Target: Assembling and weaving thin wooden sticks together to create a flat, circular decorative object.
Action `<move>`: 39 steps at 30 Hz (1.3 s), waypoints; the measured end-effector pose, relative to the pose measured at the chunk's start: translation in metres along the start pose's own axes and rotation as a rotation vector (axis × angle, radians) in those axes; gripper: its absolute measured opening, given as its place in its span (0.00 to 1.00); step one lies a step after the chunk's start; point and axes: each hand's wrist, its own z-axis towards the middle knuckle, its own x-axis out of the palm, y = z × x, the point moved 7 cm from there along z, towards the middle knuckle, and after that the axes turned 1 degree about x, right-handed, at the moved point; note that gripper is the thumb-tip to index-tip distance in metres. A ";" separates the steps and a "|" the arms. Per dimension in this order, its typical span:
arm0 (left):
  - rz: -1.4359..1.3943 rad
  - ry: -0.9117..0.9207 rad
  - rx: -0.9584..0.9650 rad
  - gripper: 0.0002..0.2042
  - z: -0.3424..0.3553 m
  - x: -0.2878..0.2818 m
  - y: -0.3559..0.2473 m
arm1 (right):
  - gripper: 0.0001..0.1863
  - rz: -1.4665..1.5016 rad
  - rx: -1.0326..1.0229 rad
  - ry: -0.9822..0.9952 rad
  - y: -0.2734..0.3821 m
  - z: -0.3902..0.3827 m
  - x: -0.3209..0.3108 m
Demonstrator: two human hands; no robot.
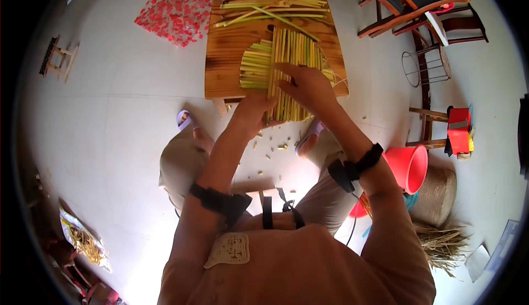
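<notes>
A panel of green-yellow plant stalks, laid side by side, overhangs the near edge of the wooden table. My left hand is closed around its near left corner, with fingertips showing under the edge. Above the panel, my right hand reaches in from the right. Its thumb and fingers are apart and point left, close to the stalk along the panel's left edge; whether they touch it I cannot tell. A second layer of shorter stalks lies crosswise beneath, fanning out to the left.
Loose long stalks lie across the far part of the table. Cut bits of stalk litter the floor between my feet. A red-patterned sheet lies left of the table. On the right are a red bucket and wooden chairs.
</notes>
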 end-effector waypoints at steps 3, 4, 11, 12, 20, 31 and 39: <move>-0.018 0.055 -0.017 0.13 0.005 -0.002 0.003 | 0.18 -0.044 -0.059 0.024 -0.007 0.012 0.014; -0.005 0.054 -0.033 0.13 0.006 -0.002 0.005 | 0.18 -0.042 -0.059 0.036 -0.009 0.011 0.012; -0.013 0.024 -0.015 0.13 0.003 -0.003 0.004 | 0.05 0.147 0.053 -0.083 -0.009 0.005 -0.031; -0.031 0.023 -0.013 0.13 0.003 -0.003 0.004 | 0.04 0.162 0.018 -0.012 -0.002 0.002 -0.025; 0.004 -0.057 -0.034 0.12 0.001 -0.004 0.005 | 0.05 -0.155 -0.105 0.079 0.016 0.002 0.005; 0.041 -0.077 -0.039 0.12 0.008 -0.009 0.012 | 0.06 -0.194 -0.079 0.172 0.019 0.011 0.018; 0.043 -0.084 -0.038 0.12 0.009 -0.010 0.013 | 0.06 -0.198 -0.101 0.152 0.025 0.013 0.017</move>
